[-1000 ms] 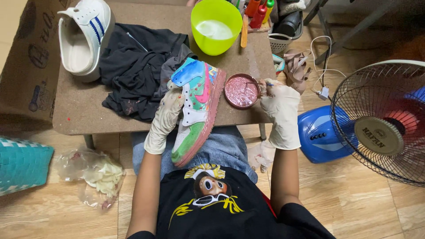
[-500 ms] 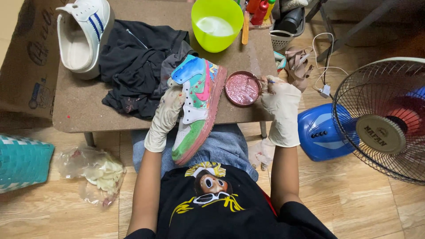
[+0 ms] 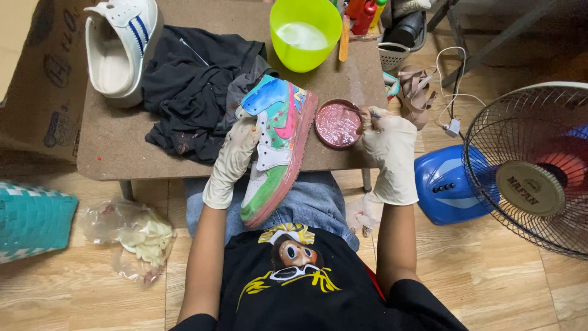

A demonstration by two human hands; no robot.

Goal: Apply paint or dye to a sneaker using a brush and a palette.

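Left of my left hand, bare tabletop gives me room; beyond it the black cloth and white shoe block. Ahead of my right hand, the pink dish, then the green bowl. Right: fan crowds.

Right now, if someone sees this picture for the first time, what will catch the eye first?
The brightly painted sneaker at the centre, tilted across the front edge of the low brown table and steadied by the gloved left hand. Just to its right, the gloved right hand holds a thin tool at a round dish of pink paint. A lime-green bowl stands at the table's far edge, and a big electric fan fills the floor on the right.
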